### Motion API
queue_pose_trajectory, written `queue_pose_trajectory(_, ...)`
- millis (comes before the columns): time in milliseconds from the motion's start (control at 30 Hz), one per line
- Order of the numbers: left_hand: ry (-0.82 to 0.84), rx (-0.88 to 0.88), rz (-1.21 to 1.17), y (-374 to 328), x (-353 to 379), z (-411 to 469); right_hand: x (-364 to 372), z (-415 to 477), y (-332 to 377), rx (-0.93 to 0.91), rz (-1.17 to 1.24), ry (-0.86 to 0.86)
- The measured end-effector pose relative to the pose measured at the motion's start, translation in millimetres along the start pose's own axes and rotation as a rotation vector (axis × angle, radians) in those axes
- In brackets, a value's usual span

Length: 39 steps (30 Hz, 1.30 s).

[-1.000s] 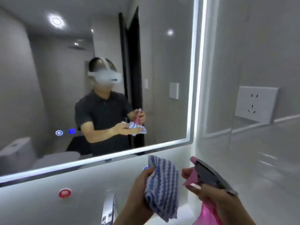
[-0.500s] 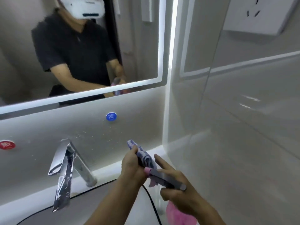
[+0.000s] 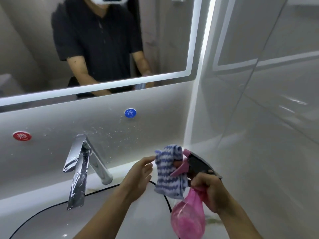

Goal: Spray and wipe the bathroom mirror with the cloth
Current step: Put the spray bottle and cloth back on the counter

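The bathroom mirror (image 3: 169, 35) with a lit border fills the upper left and reflects a person in a dark shirt. My right hand (image 3: 211, 193) grips the neck of a pink spray bottle (image 3: 188, 219) with a grey trigger head, low over the right of the sink. A blue-and-white striped cloth (image 3: 168, 171) hangs against the bottle's nozzle, seemingly pinned there by a right finger. My left hand (image 3: 138, 176) is just left of the cloth with its fingers spread. Its fingertips are at the cloth's upper edge and grip nothing.
A chrome faucet (image 3: 80, 169) stands left of my hands above the basin (image 3: 43, 219) with its dark rim. A blue sticker (image 3: 130, 113) and a red sticker (image 3: 22, 136) sit on the droplet-speckled backsplash. A glossy tiled wall (image 3: 259, 135) is close on the right.
The view has dropped from the mirror to the sink. The cloth left my left hand's grip and now hangs at the bottle in my right hand; my left hand has opened.
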<state>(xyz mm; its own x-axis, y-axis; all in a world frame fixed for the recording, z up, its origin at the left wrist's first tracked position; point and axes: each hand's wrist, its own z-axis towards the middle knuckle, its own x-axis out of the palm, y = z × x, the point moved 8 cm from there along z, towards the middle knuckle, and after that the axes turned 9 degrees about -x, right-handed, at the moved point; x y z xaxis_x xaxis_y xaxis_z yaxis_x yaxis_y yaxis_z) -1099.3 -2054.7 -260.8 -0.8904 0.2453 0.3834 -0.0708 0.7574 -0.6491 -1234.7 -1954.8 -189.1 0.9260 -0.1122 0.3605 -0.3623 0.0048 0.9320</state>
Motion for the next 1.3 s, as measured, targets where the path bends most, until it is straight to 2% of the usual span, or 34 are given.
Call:
queue_pose_trajectory(67, 0.216, -0.121, -0.056, 14, 14, 6, -2, 1, -4, 0.021, 0.097, 0.028)
queue_pose_trajectory(133, 0.303, -0.158, -0.038, 18, 15, 13, -21, 5, -19, 0.068, 0.007, -0.059)
queue_pose_trajectory(233, 0.156, -0.090, 0.146, 17, 2, 34, -46, 12, -28, 0.103, -0.270, -0.232)
queue_pose_trajectory(300, -0.025, 0.007, 0.310, 8, -6, 48, -47, 26, -29, 0.100, -0.400, -0.206)
queue_pose_trajectory(333, -0.088, 0.050, 0.329, 3, -7, 56, -47, 34, -30, 0.095, -0.427, -0.186)
queue_pose_trajectory(400, -0.155, 0.089, 0.271, -6, -1, 76, -53, 51, -24, 0.045, -0.462, -0.265)
queue_pose_trajectory(467, -0.169, 0.043, 0.207, -10, 9, 105, -70, 63, -18, -0.028, -0.495, -0.414)
queue_pose_trajectory(533, -0.173, -0.036, 0.131, -8, 15, 141, -85, 68, -17, -0.141, -0.628, -0.555)
queue_pose_trajectory(600, -0.258, -0.122, 0.213, 1, 12, 175, -92, 67, -31, -0.104, -0.794, -0.624)
queue_pose_trajectory(667, -0.414, -0.167, 0.518, 5, -1, 191, -99, 63, -53, -0.055, -0.870, -0.625)
queue_pose_trajectory(733, -0.482, -0.144, 0.668, 4, -8, 194, -103, 62, -62, -0.093, -0.876, -0.624)
queue_pose_trajectory(833, -0.423, -0.092, 0.791, -4, -6, 181, -106, 70, -65, -0.110, -0.801, -0.635)
queue_pose_trajectory(1000, -0.269, 0.074, 1.113, -13, -16, 134, -105, 132, -53, -0.274, -0.718, -0.575)
queue_pose_trajectory(1167, -0.299, 0.171, 1.114, -10, -52, 83, -117, 187, -97, -0.188, -0.675, -0.458)
queue_pose_trajectory(1300, -0.366, 0.257, 1.036, -14, -74, 54, -136, 189, -137, -0.081, -0.607, -0.470)
